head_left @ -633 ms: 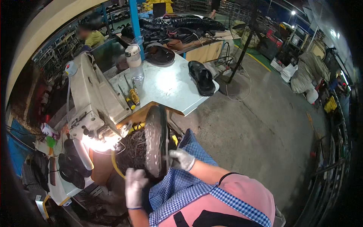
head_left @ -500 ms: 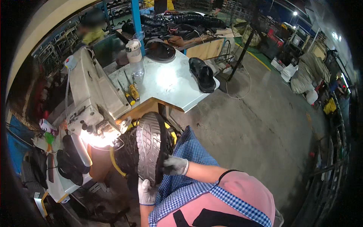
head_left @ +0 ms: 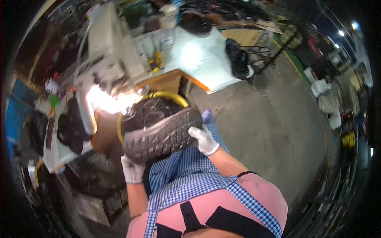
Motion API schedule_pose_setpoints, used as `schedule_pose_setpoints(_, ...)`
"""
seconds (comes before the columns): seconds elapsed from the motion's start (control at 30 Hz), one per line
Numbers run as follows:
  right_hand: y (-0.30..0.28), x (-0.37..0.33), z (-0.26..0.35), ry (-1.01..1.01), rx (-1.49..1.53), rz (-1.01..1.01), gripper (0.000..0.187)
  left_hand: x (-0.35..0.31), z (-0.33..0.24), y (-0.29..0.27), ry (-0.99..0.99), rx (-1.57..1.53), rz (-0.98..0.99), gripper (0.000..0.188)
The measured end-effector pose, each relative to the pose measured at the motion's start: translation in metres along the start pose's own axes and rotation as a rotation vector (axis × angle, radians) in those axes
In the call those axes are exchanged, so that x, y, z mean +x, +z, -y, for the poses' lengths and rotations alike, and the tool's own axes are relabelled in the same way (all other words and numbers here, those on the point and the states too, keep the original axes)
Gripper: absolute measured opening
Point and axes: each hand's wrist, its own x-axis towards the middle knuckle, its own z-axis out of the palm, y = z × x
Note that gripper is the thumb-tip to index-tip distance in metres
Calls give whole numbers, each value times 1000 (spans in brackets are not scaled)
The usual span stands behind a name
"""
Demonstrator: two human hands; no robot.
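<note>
A black shoe [head_left: 162, 137] with a thick treaded sole is held between my two gloved hands, turned so the tread faces me. My left hand [head_left: 133, 169] grips its lower left end, fingers partly hidden beneath it. At the other end, my right hand [head_left: 203, 139] has its thumb on the sole and its other fingers behind the shoe. Just beyond the shoe is a yellow-rimmed container [head_left: 179, 97] filled with dark material. A sewing machine [head_left: 113, 43] with a bright lamp stands to the left of it.
The white tabletop [head_left: 210, 59] has another black shoe [head_left: 237, 58] near its right edge. A clear bottle [head_left: 168, 23] and yellow-handled tools [head_left: 158, 59] are on it. More dark shoe parts [head_left: 73, 127] lie on the left. Concrete floor [head_left: 274, 131] extends to the right.
The shoe has swung from upright to nearly level, with its far end now toward the right. My right hand has moved up and right, my left hand up and left. The view has shifted.
</note>
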Motion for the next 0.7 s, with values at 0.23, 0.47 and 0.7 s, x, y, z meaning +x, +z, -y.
schedule_pose_setpoints(0.23,20,-17,16,-68,-212,537,84,20,17,7,75,95,-248,60)
schedule_pose_setpoints(0.47,-41,5,-6,51,-202,254,87,20,2,42,-45,465,107,101)
schedule_pose_setpoints(0.7,-46,58,14,19,318,157,60,80,-3,97,-135,668,389,81)
